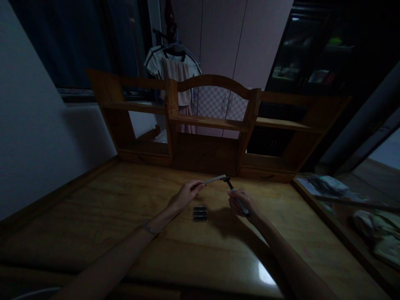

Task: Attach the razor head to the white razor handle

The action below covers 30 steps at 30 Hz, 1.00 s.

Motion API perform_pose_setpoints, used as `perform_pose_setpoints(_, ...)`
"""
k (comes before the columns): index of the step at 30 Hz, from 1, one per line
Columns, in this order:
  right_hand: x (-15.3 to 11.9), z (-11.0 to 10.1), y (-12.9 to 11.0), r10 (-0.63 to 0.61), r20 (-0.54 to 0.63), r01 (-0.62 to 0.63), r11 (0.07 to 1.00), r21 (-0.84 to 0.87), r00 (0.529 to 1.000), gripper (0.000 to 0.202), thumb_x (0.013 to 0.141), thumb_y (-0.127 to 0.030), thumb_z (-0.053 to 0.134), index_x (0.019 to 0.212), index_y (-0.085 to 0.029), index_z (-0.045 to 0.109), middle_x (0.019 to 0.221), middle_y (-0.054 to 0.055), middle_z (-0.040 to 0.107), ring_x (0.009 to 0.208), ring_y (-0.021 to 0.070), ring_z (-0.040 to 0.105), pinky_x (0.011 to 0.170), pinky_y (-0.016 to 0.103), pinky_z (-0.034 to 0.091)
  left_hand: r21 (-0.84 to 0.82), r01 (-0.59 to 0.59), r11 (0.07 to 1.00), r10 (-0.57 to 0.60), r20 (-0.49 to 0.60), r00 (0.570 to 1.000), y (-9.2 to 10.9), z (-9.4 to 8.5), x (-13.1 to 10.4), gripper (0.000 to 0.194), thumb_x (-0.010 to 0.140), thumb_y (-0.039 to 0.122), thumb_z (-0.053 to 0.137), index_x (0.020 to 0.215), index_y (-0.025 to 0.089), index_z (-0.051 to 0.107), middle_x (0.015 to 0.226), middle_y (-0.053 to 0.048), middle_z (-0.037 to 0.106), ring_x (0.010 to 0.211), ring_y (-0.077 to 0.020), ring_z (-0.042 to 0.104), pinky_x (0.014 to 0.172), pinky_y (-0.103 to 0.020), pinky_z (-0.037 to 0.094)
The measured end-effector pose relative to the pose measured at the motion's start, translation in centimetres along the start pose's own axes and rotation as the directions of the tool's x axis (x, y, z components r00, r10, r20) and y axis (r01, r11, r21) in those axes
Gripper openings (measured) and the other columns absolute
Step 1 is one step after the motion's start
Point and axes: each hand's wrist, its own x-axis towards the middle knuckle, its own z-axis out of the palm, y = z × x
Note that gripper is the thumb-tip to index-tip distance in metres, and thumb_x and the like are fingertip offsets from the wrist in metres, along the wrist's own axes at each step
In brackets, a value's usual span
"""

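Note:
My left hand (pixel 189 193) pinches the near end of a slim, pale, slightly curved stick (pixel 214 180), its exact kind too dim to make out. The stick's far end meets the dark head of a razor (pixel 227 179), or lies just in front of it; I cannot tell whether they touch. Wrapped round the razor's grey and black handle are the fingers of my right hand (pixel 241 202). Between and below both hands, a small clear case with three dark razor cartridges (pixel 200 213) in a stack of rows lies flat on the wooden desk (pixel 150 250).
A wooden shelf unit (pixel 206 156) with small drawers stands along the desk's back edge. At right, a lower surface holds plastic bags (pixel 331 185) and a pale cloth bag (pixel 387 237). A white wall (pixel 46 125) borders the left side. Clothes (pixel 175 66) hang behind the shelf.

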Motion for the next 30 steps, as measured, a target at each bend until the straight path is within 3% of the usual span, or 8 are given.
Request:
perform_pose_setpoints(13, 0.2, 0.3, -0.3, 0.009, 0.102, -0.028, 0.983, 0.182, 0.995, 0.046, 0.08, -0.037, 0.055, 0.041, -0.019, 0.039, 0.028, -0.008, 0.028, 0.021, 0.0046, 0.023, 0.025, 0.019, 0.01, -0.027, 0.085, 0.996, -0.085, -0.014, 0.996, 0.0, -0.1, 0.2, 0.032, 0.089, 0.041, 0.047, 0.099, 0.018, 0.068, 0.099, -0.005, 0.068, 0.094, -0.0201, 0.06, 0.084, -0.029, 0.045)
perform_pose_setpoints(17, 0.1, 0.5, -0.7, 0.039, 0.085, -0.051, 0.988, 0.143, 0.996, 0.046, 0.08, -0.039, 0.055, 0.042, -0.019, 0.04, 0.028, -0.007, 0.03, 0.021, 0.0048, 0.024, 0.024, 0.019, 0.01, -0.007, 0.028, 1.0, -0.028, -0.045, 0.999, 0.6, -0.1, 0.0, 0.033, 0.089, 0.041, 0.047, 0.1, 0.018, 0.068, 0.092, -0.005, 0.067, 0.085, -0.0179, 0.06, 0.076, -0.027, 0.047)
perform_pose_setpoints(22, 0.1, 0.6, -0.7, 0.06, 0.018, -0.062, 0.995, 0.079, 0.998, 0.047, 0.079, -0.041, 0.056, 0.042, -0.019, 0.038, 0.029, -0.007, 0.031, 0.022, 0.0046, 0.025, 0.025, 0.019, 0.012, 0.102, -0.109, 0.989, 0.118, -0.077, 0.99, 1.5, 0.0, -0.5, 0.029, 0.089, 0.038, 0.05, 0.103, 0.02, 0.067, 0.09, -0.005, 0.062, 0.087, -0.0164, 0.057, 0.078, -0.027, 0.045)
perform_pose_setpoints(30, 0.0, 0.6, -0.7, 0.085, -0.025, -0.084, 0.996, 0.044, 0.996, 0.045, 0.081, -0.044, 0.053, 0.046, -0.019, 0.038, 0.031, -0.008, 0.029, 0.024, 0.0044, 0.023, 0.026, 0.019, 0.01, 0.272, -0.091, 0.958, 0.126, -0.115, 0.985, 1.1, 0.5, -0.6, 0.025, 0.089, 0.035, 0.05, 0.101, 0.021, 0.068, 0.091, -0.005, 0.061, 0.087, -0.0162, 0.057, 0.08, -0.028, 0.045)
